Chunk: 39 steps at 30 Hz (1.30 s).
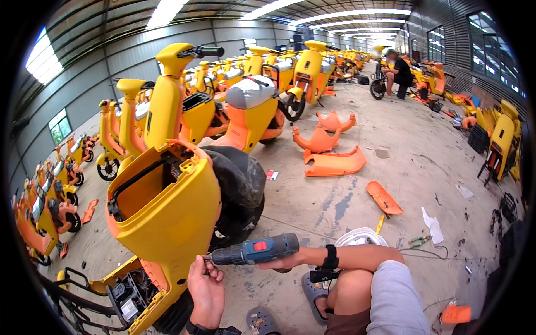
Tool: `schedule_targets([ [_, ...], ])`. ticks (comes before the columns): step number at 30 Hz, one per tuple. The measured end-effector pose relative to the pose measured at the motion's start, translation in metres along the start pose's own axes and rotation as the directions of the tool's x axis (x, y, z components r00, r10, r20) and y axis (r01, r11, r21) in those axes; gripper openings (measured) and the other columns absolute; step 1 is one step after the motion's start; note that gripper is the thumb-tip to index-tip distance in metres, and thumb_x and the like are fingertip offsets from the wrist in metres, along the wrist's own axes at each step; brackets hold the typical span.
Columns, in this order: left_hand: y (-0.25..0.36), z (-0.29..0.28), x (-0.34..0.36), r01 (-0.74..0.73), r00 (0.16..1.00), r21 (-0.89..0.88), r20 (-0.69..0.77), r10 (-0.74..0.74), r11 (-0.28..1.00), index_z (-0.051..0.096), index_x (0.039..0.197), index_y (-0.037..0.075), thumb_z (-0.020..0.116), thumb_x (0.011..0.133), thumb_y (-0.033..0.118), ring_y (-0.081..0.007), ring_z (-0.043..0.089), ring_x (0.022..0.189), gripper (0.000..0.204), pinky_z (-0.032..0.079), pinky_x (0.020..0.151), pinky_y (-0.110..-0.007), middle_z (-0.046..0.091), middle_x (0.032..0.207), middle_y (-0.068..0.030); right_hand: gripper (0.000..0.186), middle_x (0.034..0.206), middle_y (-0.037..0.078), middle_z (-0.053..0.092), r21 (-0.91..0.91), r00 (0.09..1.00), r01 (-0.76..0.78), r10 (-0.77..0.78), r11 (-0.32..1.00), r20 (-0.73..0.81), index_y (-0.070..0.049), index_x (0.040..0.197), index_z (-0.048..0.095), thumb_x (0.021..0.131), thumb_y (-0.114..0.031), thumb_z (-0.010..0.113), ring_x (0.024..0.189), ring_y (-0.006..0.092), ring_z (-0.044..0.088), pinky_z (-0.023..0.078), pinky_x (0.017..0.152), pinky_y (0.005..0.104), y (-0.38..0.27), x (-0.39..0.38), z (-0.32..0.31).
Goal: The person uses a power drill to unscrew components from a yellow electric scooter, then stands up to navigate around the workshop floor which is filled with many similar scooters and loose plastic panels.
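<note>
My right hand (282,263) grips a blue-grey cordless drill (259,250) with a red switch, held horizontally with its chuck pointing left at the yellow scooter body (162,218). My left hand (204,285) is raised at the chuck's tip, thumb and fingers curled around a small metal piece there, too small to name. Behind the drill is the scooter's rear wheel, partly under a black cover (234,178). The body's top opening is uncovered, and at lower left an open yellow housing (145,301) shows black parts and wiring.
Rows of yellow scooters (251,117) fill the left and middle background. Orange panels (332,162), an orange tray (384,198) and hand tools (419,241) lie on the concrete floor (402,145). A co-worker (399,75) sits beside a scooter further back. Scooter parts (497,145) line the right wall.
</note>
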<state>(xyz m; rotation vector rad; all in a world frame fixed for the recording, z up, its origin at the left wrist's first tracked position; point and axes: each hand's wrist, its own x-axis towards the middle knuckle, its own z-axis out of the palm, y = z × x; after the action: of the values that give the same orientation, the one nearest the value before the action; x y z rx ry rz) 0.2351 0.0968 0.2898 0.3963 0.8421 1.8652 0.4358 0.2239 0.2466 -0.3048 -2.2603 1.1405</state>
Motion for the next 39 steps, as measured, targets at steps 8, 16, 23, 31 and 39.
schedule_targets([
  [8, -0.002, 0.007, -0.002, -0.012, 0.998, 0.018, -0.069, 0.013, 1.000, 0.052, 0.093, 0.007, 0.049, 0.099, 0.021, -0.0113, 0.043, 0.064, 0.016, 0.035, 0.057, -0.027, 0.049, 0.075, -0.0015, 0.015, 0.076, 0.002, 0.060, 0.419, 0.962, -0.258, 0.190, 0.871, 0.198, -0.004, 0.087, 0.059, 0.088, -0.018, 0.065, 0.069, 0.0103, 0.057, 0.050, 0.066, 0.0269, -0.010, 0.003, -0.007],
  [16, -0.012, -0.002, 0.006, -0.028, 0.981, 0.030, -0.189, 0.033, 0.999, 0.046, 0.093, 0.008, 0.051, 0.097, 0.018, -0.0116, 0.043, 0.063, 0.012, 0.036, 0.056, -0.027, 0.049, 0.076, -0.0035, 0.014, 0.079, 0.004, 0.062, 0.658, 0.882, -0.455, 0.403, 0.600, 0.243, -0.004, 0.091, 0.060, 0.083, -0.012, 0.067, 0.067, 0.0147, 0.064, 0.055, 0.062, 0.0312, -0.007, 0.007, -0.001],
  [23, -0.016, -0.008, 0.011, -0.018, 0.968, 0.082, -0.250, 0.038, 0.996, 0.045, 0.093, 0.008, 0.051, 0.097, 0.017, -0.0107, 0.043, 0.062, 0.011, 0.036, 0.054, -0.026, 0.049, 0.075, -0.0036, 0.023, 0.077, 0.004, 0.062, 0.625, 0.791, -0.585, 0.535, 0.517, 0.297, -0.006, 0.089, 0.062, 0.082, -0.025, 0.072, 0.065, 0.0147, 0.064, 0.055, 0.061, 0.0299, -0.004, 0.004, 0.005],
  [31, -0.018, -0.004, 0.011, -0.050, 0.966, 0.112, -0.249, 0.077, 0.992, 0.045, 0.093, 0.008, 0.049, 0.098, 0.017, -0.0097, 0.042, 0.060, 0.012, 0.036, 0.053, -0.025, 0.050, 0.073, -0.0031, 0.030, 0.074, 0.006, 0.062, 0.697, 0.791, -0.569, 0.523, 0.436, 0.318, -0.006, 0.090, 0.059, 0.083, -0.032, 0.073, 0.063, 0.0157, 0.062, 0.054, 0.059, 0.0287, 0.012, 0.002, 0.011],
  [39, -0.018, -0.011, 0.013, -0.070, 0.973, 0.126, -0.212, 0.096, 0.990, 0.044, 0.092, 0.008, 0.051, 0.098, 0.018, -0.0100, 0.043, 0.059, 0.014, 0.036, 0.052, -0.025, 0.050, 0.072, -0.0033, 0.031, 0.073, 0.004, 0.061, 0.671, 0.684, -0.657, 0.645, 0.343, 0.341, -0.007, 0.087, 0.060, 0.083, -0.036, 0.073, 0.060, 0.0126, 0.059, 0.051, 0.056, 0.0268, 0.002, 0.003, 0.014],
])
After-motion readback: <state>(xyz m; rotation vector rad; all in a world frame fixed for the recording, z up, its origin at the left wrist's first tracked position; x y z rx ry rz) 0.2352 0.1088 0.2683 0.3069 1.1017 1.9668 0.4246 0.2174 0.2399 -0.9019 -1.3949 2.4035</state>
